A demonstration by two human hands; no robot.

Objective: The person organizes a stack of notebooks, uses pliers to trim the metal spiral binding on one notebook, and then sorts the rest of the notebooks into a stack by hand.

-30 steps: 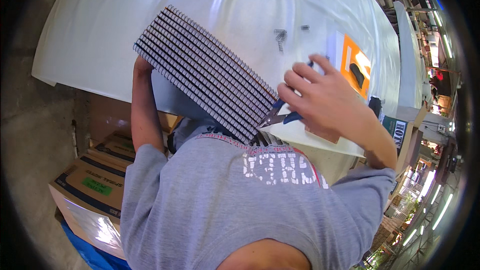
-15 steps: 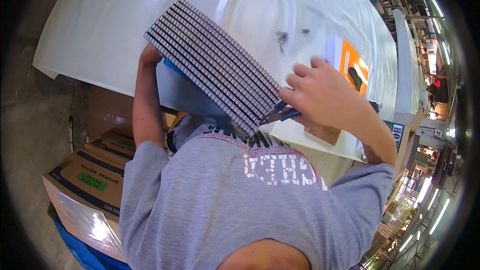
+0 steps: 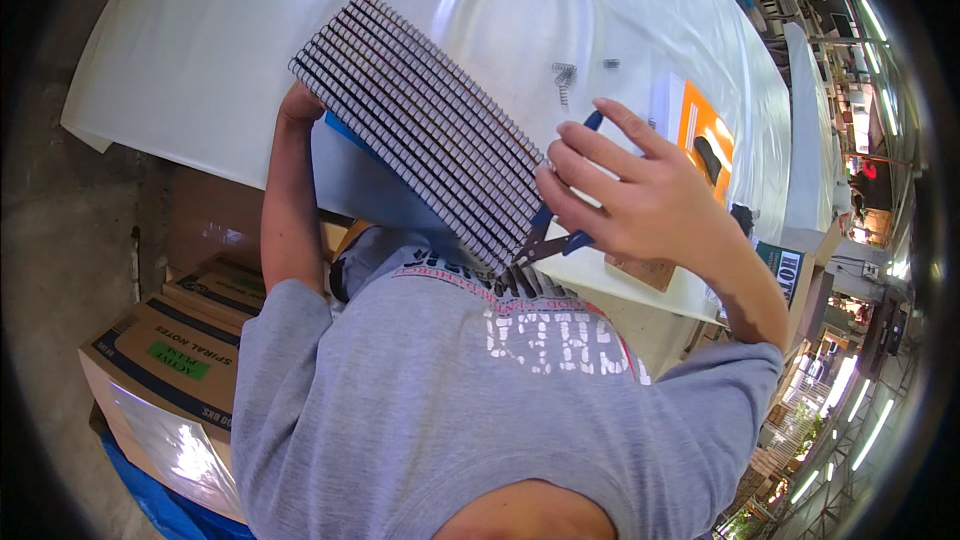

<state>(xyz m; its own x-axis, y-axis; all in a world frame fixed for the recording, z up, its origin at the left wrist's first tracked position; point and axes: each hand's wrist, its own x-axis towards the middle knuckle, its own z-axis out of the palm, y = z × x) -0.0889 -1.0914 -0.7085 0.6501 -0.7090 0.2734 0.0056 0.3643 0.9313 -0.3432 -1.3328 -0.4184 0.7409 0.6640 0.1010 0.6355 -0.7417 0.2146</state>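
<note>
A stack of spiral notebooks [image 3: 425, 130] lies slanted in front of me, its rows of wire coils facing up and a blue cover edge along its near side. My left hand [image 3: 302, 103] grips the stack at its left end; most of its fingers are hidden behind it. My right hand [image 3: 630, 175] is around a pair of blue-handled pliers [image 3: 545, 247], handles spread wide. The pliers' jaws touch the coil ends at the stack's near right corner. Several short cut pieces of wire coil [image 3: 563, 80] lie on the table beyond.
A white sheet covers the table [image 3: 210, 60]. To the right lies an orange-and-white notebook or booklet [image 3: 705, 125] with a dark object on it. A small brown block [image 3: 640, 270] sits by the table's near edge. Cardboard boxes [image 3: 170, 350] stand low at my left, another box [image 3: 800, 270] at right.
My right hand has loosened and its fingers have lifted, so the pliers' handles have spread apart. The jaws stay at the same corner; my left hand holds still.
</note>
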